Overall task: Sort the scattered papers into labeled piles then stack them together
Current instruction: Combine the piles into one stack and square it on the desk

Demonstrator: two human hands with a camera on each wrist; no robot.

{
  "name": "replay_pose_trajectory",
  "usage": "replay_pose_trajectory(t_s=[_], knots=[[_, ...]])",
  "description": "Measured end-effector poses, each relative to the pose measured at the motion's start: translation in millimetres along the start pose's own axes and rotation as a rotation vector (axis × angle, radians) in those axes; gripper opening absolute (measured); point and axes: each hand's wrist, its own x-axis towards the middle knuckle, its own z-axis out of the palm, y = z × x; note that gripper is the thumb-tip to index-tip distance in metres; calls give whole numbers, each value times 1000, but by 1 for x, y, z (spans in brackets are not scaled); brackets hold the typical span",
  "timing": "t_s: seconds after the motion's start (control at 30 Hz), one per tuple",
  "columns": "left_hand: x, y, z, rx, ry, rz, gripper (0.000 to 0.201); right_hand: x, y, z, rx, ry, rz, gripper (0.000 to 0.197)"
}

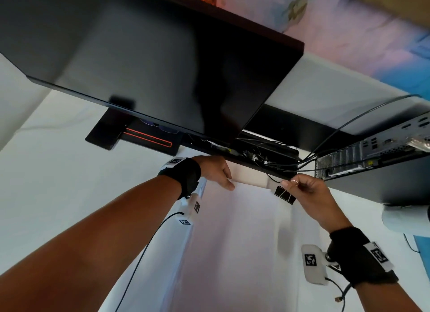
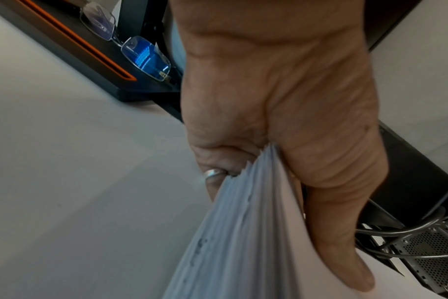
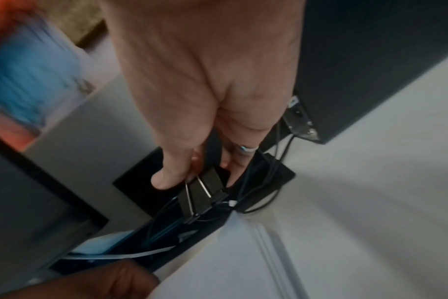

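Observation:
A thick stack of white papers [image 1: 237, 230] is held up over the white desk, its layered edges [image 2: 233, 232] plain in the left wrist view. My left hand [image 1: 217, 172] grips the stack's far left corner, thumb on top and fingers underneath. My right hand [image 1: 307, 190] pinches a black binder clip [image 1: 285, 195] by its wire handles at the stack's far right corner. In the right wrist view the binder clip [image 3: 201, 194] hangs just above the paper corner [image 3: 233, 232]; whether its jaws bite the stack is unclear.
A dark monitor [image 1: 151, 62] stands just beyond the hands on a black base with an orange line [image 1: 149, 138]. Glasses [image 2: 131, 44] lie on that base. Tangled cables [image 1: 279, 162] and a computer case [image 1: 377, 153] sit at the right. White desk [image 1: 58, 172] spreads to the left.

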Motion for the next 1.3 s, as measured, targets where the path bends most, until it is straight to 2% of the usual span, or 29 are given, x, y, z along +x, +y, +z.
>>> replay_pose_trajectory(t_s=[0.07,0.2,0.3,0.37,0.4,0.47,0.53,0.67,0.8,0.87,1.0,1.13,1.3], knots=[[0,0,-1,-1,-10,1,46,2,-16,6,14,-45,-35,24],[-1,0,-2,-3,-17,1,47,12,-37,12,-117,-54,-111,25],[-1,2,-3,16,1,12,48,22,-40,18,-138,-45,-81,48],[-1,4,-4,39,8,21,49,27,-38,26,-10,-113,-1,66],[-1,4,-4,51,6,25,50,28,-37,30,43,-163,27,67],[-1,5,-5,59,-3,30,50,31,-34,41,66,-232,78,48],[1,4,-4,50,-15,32,48,34,-25,51,66,-217,105,34],[2,-1,-2,6,-25,56,44,35,-3,70,53,-185,166,41],[4,-6,0,-19,-25,79,44,34,-2,71,62,-205,204,48],[4,-8,1,-20,-18,82,44,39,-3,67,17,-238,181,47],[5,-9,2,-20,-14,89,44,52,-5,55,-107,-312,126,32],[7,-10,1,-12,-29,88,46,59,-16,49,-195,-373,93,44],[10,-11,2,-23,-28,77,45,60,-30,51,-284,-487,69,39]])
